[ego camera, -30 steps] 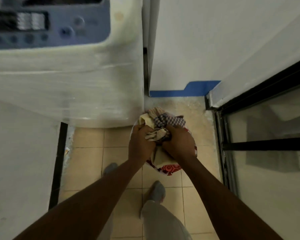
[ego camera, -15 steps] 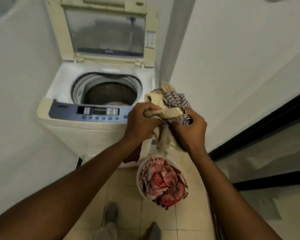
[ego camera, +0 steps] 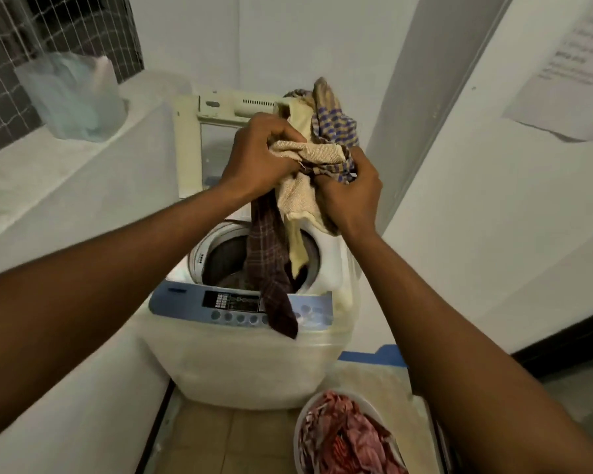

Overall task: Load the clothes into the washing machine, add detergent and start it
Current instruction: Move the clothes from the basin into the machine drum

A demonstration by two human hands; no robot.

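1. The washing machine (ego camera: 250,354) stands in a narrow corner with its lid (ego camera: 192,138) tipped up at the back, so the round tub (ego camera: 226,258) is open and ready for clothes.

2. A person holds a bundle of clothes (ego camera: 308,165) up in the air, right above the tub. I think it is held high so the long ends can hang down and slip in first.

3. The left hand (ego camera: 257,155) has its fingers curled tight around a beige, towel-like piece at the top of the bundle.

4. The right hand (ego camera: 350,196) squeezes the bundle from the other side, fingers closed on the cloth. Two hands are likely needed because there are several pieces, and one could fall.

5. A dark checked cloth (ego camera: 271,268) dangles from the bundle. Its tip hangs in front of the machine's blue button panel (ego camera: 226,307), not in the tub yet. A pale yellow piece (ego camera: 297,248) hangs down over the tub's mouth.

6. On the floor in front of the machine sits a white basket (ego camera: 300,429) with red and pink clothes (ego camera: 346,443) in it. They still need to go in.

7. A plastic bag (ego camera: 72,97) rests on the ledge beside the machine. I cannot tell what is inside it.

8. No soap is in sight, and the buttons look untouched, so this seems an early part of the job.
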